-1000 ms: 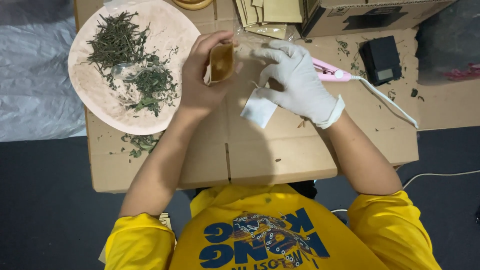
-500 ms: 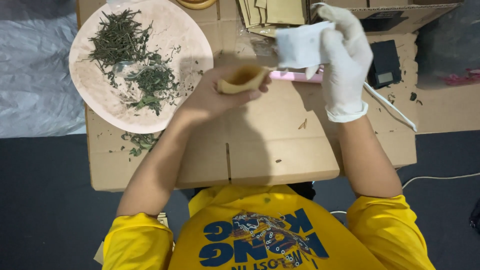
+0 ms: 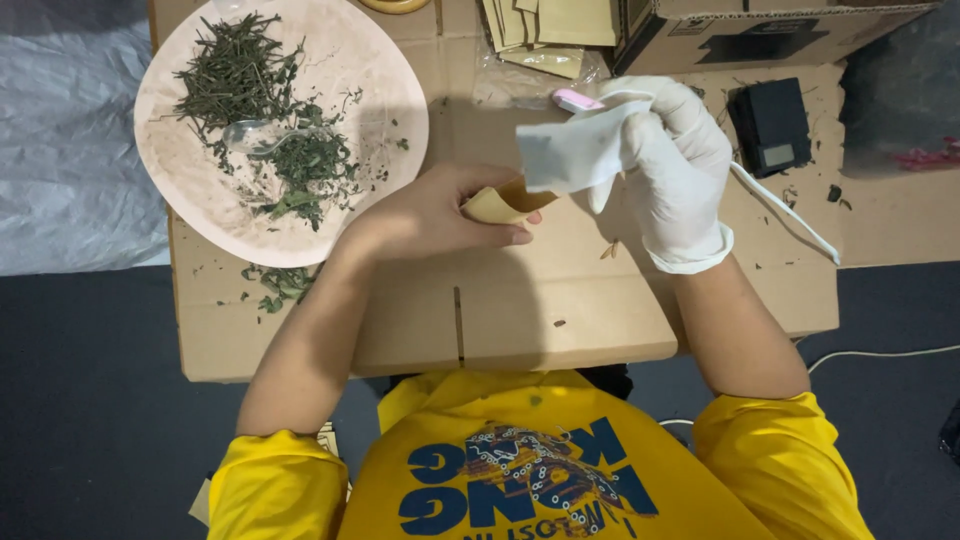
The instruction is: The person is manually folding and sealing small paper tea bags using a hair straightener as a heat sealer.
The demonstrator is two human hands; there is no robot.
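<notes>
My bare left hand [image 3: 430, 212] grips a small tan paper pouch [image 3: 505, 203], held open over the cardboard work surface [image 3: 560, 310]. My right hand [image 3: 675, 165], in a white glove, pinches a white square sachet [image 3: 565, 150] and holds its lower corner at the pouch's mouth. A pale round plate [image 3: 390, 110] with dried green herbs [image 3: 270, 110] and a clear plastic spoon [image 3: 255, 133] lies to the left of my left hand.
A stack of tan pouches [image 3: 550, 25] and a cardboard box [image 3: 770, 30] sit at the far edge. A small black scale [image 3: 772, 125] lies to the right, a pink tool [image 3: 578, 99] with a white cord [image 3: 785, 215] behind my right hand. Herb crumbs [image 3: 280, 285] litter the cardboard.
My right hand raised the white sachet and now brings it down to the pouch's mouth. My left hand tipped the pouch from upright to lying sideways, opening toward the right.
</notes>
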